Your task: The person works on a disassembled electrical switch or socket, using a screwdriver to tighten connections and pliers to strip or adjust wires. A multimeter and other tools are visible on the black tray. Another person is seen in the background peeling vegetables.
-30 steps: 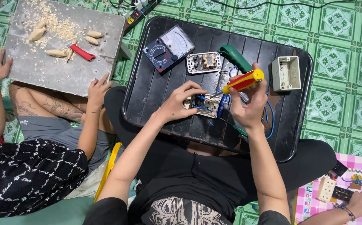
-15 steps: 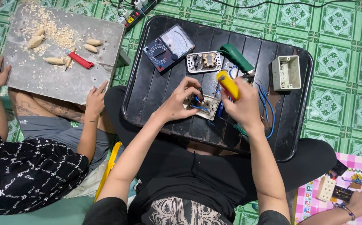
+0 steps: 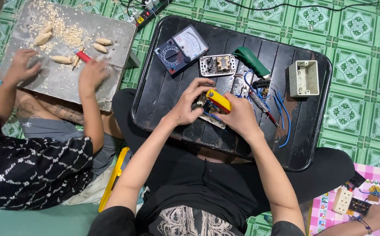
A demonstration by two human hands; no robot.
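A yellow-and-red screwdriver handle and blue wires lie over a black tray on green patterned floor.

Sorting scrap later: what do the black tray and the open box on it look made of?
Black tray: likely painted metal; glossy sheen, worn rusty-brown patches near the blue wires. Open box: probably moulded plastic; matte pale grey-green, uniform thin walls.

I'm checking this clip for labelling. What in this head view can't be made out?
- Small part under the left hand: mostly covered by both hands; its kind is unclear.
- Yellow-handled tool: its tip is hidden between the hands, beside the right hand.
- Meter dial: too small to read.
- White block at lower right: details too small; the hand near it is cut by the edge.
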